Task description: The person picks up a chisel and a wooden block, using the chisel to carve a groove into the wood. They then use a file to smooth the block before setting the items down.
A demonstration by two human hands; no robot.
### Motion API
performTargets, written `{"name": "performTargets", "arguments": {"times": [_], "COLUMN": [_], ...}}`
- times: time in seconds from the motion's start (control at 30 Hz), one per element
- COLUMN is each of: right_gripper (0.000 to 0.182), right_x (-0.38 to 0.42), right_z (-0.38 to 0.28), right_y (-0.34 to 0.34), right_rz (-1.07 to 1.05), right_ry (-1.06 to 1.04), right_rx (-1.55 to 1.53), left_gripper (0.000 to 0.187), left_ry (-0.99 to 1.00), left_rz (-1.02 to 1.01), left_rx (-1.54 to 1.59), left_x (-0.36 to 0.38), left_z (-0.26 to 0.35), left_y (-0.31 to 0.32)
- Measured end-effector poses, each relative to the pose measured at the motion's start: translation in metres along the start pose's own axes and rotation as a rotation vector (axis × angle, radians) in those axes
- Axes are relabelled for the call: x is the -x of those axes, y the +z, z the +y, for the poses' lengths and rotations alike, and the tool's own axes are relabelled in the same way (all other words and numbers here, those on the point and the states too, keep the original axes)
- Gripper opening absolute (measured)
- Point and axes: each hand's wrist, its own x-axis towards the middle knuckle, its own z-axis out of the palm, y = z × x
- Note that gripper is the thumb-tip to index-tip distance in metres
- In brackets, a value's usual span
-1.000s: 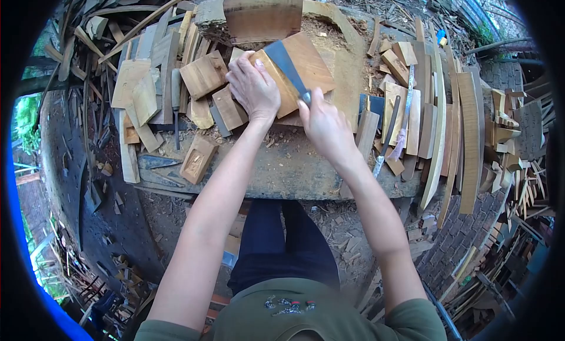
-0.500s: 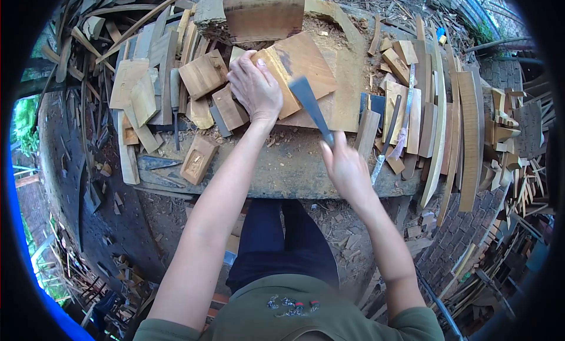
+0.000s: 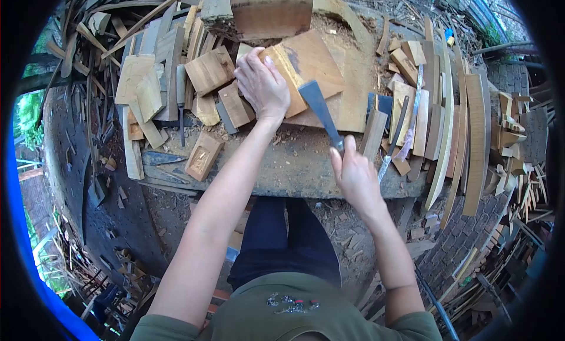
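My right hand is closed around the handle of a flat, wide metal blade. The blade points up and left, its broad end over the pale edge of a brown wooden block. My left hand grips the left side of this block, which sits tilted on a light wooden board. Behind it stands an upright reddish-brown wood piece. Just left of my left hand are two smaller wood blocks.
A hollowed wood block lies near the workbench's front edge. A chisel rests at the left. Long curved strips and a thin dark tool lie at the right. Scrap wood surrounds the bench.
The whole view has shifted, with the bench items slightly further right. The blade's broad end remains close to the block's pale edge, and my left hand keeps its grip.
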Motion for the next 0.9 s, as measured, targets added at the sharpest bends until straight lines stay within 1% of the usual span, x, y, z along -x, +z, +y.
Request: {"name": "performTargets", "arguments": {"times": [0.03,0.1,0.17,0.23,0.3,0.33,0.37,0.43,0.47,0.5,0.53,0.57,0.63,0.7,0.77,0.8,0.83,0.9], "right_gripper": [0.032,0.032,0.032,0.032,0.032,0.033,0.033,0.033,0.033,0.032,0.032,0.032,0.031,0.029,0.027,0.026,0.025,0.025], "right_x": [0.001,-0.035,-0.060,-0.042,-0.009,-0.003,-0.008,-0.040,-0.057,-0.076,-0.082,-0.077,-0.062,-0.027,0.003,0.012,0.018,0.027], "right_z": [-0.001,-0.008,-0.017,-0.015,-0.004,-0.003,-0.001,-0.022,-0.027,-0.033,-0.035,-0.030,-0.015,0.000,0.012,0.024,0.031,0.038], "right_y": [-0.004,0.001,0.007,0.001,0.001,0.004,0.009,-0.001,-0.001,0.001,0.002,0.003,0.001,0.000,0.000,0.010,0.019,0.032], "right_rz": [-0.014,0.030,0.145,0.146,0.016,0.011,0.005,-0.011,0.001,0.044,0.080,0.087,0.109,0.088,0.090,0.134,0.177,0.194], "right_ry": [0.021,-0.017,-0.121,-0.114,-0.008,0.012,0.014,0.039,0.034,-0.013,-0.055,-0.049,-0.104,0.071,0.248,0.260,0.270,0.273], "right_rx": [0.013,-0.015,0.097,0.069,0.029,0.079,0.078,-0.063,-0.068,-0.042,-0.013,-0.015,-0.241,-0.517,-0.722,-0.757,-0.790,-0.832], "left_gripper": [0.025,0.026,0.026,0.026,0.025,0.024,0.024,0.026,0.026,0.026,0.025,0.025,0.025,0.027,0.037,0.050,0.050,0.054], "left_ry": [-0.002,-0.019,-0.002,-0.017,-0.022,-0.023,-0.027,-0.014,-0.003,0.005,0.007,0.014,0.013,-0.003,-0.005,0.014,0.018,0.261], "left_rz": [-0.010,-0.021,-0.017,-0.027,-0.022,-0.012,-0.017,-0.024,-0.016,-0.003,0.005,0.002,-0.001,-0.020,-0.221,-0.259,-0.258,-0.389], "left_rx": [-0.001,0.000,-0.011,0.009,0.019,0.024,0.021,0.008,0.010,0.002,-0.006,-0.001,0.029,0.062,0.050,0.085,0.072,-0.114], "left_x": [0.003,0.000,-0.001,-0.001,0.002,0.000,0.000,-0.001,-0.001,-0.002,-0.001,0.002,-0.001,-0.006,-0.018,-0.023,-0.027,-0.033], "left_z": [-0.002,-0.003,-0.003,0.000,0.002,0.001,0.000,-0.001,0.000,-0.002,-0.003,-0.003,-0.006,-0.014,-0.022,-0.025,-0.023,-0.021], "left_y": [0.000,0.002,0.001,-0.001,0.000,-0.001,-0.002,0.000,0.001,0.003,0.002,0.002,0.002,0.001,-0.004,-0.006,-0.015,-0.032]}}
